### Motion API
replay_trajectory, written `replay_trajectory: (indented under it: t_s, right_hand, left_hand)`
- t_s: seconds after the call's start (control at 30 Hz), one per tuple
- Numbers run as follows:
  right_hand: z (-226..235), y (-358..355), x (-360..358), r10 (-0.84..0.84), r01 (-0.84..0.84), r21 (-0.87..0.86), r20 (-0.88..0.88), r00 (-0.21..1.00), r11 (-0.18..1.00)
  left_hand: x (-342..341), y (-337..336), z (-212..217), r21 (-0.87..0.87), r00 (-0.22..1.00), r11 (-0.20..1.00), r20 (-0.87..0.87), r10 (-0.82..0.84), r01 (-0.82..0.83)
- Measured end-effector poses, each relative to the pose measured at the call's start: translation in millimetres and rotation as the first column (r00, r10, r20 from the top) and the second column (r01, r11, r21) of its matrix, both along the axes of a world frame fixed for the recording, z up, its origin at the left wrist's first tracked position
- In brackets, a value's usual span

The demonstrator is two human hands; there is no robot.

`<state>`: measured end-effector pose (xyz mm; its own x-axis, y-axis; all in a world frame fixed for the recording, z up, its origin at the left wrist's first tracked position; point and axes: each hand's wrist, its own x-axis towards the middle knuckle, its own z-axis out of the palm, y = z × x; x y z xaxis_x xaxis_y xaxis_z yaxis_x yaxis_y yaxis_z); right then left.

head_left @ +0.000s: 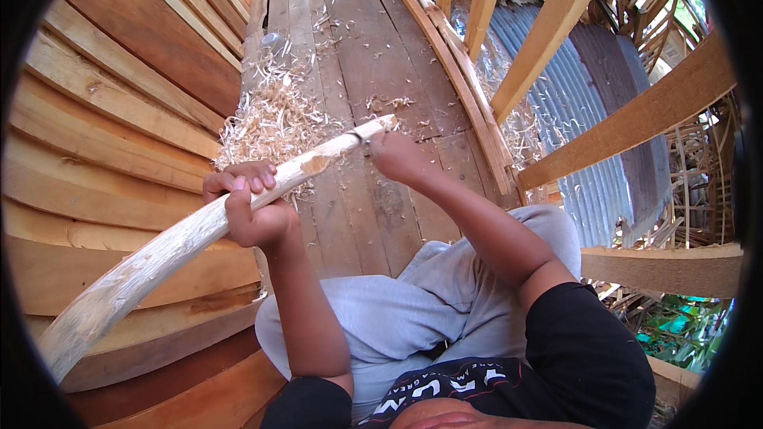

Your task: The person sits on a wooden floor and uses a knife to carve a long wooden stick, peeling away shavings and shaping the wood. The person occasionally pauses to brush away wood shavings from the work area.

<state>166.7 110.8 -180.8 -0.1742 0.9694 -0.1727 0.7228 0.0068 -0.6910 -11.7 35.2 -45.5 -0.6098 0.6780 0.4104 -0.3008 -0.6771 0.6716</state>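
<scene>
A long, pale, bark-stripped wooden pole (171, 234) slants from the lower left up to the middle of the view. My left hand (253, 205) is closed around it, with the thumb and fingers lying over the top. Near the pole's far end, my right hand (395, 156) is a closed fist gripping a small knife (360, 138). Only a short, dark, curved piece of the blade shows, lying against the wood; the handle is hidden in the fist. A yellowish shaved patch marks the pole just short of the blade.
Curled wood shavings (270, 123) heap on the plank floor (381, 56) beyond my left hand. Stacked boards (111, 143) line the left side. A wooden railing (548, 28) stands at right, with corrugated metal sheets (584, 111) beyond it. My bent legs (358, 310) are below the pole.
</scene>
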Motion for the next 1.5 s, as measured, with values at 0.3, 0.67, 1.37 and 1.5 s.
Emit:
replay_trajectory:
  t_s: [0.3,0.67,1.37,1.5]
  right_hand:
    - [-32.1,14.6,33.4,0.011,-0.008,-0.021,0.117,0.993,1.000]
    - [-20.5,16.3,23.2,-0.117,0.122,-0.106,0.051,0.992,0.987]
    - [-16.8,17.7,35.5,-0.275,0.292,-0.017,0.291,0.916,0.956]
    - [-43.7,36.4,52.1,-0.513,0.507,0.083,0.112,0.851,0.858]
  left_hand:
    - [5.7,1.1,4.4,-0.013,0.999,1.000,-0.035,-0.004,0.004]
    - [-0.2,-0.6,3.1,-0.001,0.999,1.000,-0.041,0.014,-0.014]
    - [3.1,-1.1,-0.2,0.012,0.999,0.999,-0.015,0.032,-0.032]
    - [12.4,-3.1,6.2,0.041,1.000,0.999,-0.002,0.004,-0.004]
